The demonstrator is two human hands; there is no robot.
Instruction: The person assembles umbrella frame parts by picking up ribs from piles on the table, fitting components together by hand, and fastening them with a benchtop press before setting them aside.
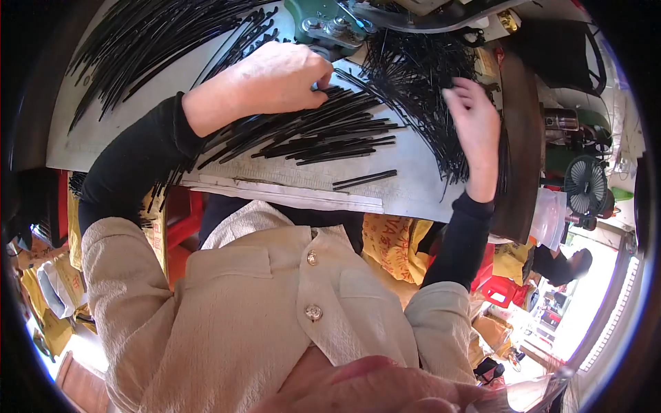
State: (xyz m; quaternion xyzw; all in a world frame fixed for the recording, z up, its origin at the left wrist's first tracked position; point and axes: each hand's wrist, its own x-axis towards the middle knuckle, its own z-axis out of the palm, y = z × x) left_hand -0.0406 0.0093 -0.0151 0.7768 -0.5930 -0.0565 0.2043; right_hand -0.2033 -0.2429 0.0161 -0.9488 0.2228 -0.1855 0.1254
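Note:
My left hand (279, 79) is closed, fingertips pinched together in front of the green machine (320, 24) with metal fittings. A small bit of blue shows at its fingers, but what they hold is hidden. Beneath and beside this hand lies a fan of thin black rods (330, 127). Over at the right, my right hand (475, 117) is at the edge of a tangled heap of thin black strands (420, 76). Its fingers are curled in and slightly blurred; whether a strand is between them I cannot make out.
More long black rods (158, 45) spread across the far left of the pale worktop (420, 186). Two short rods (365, 180) lie near its front edge, by a ruler scale. A small fan (585, 182) stands at the right, and another person (561, 265) is farther off.

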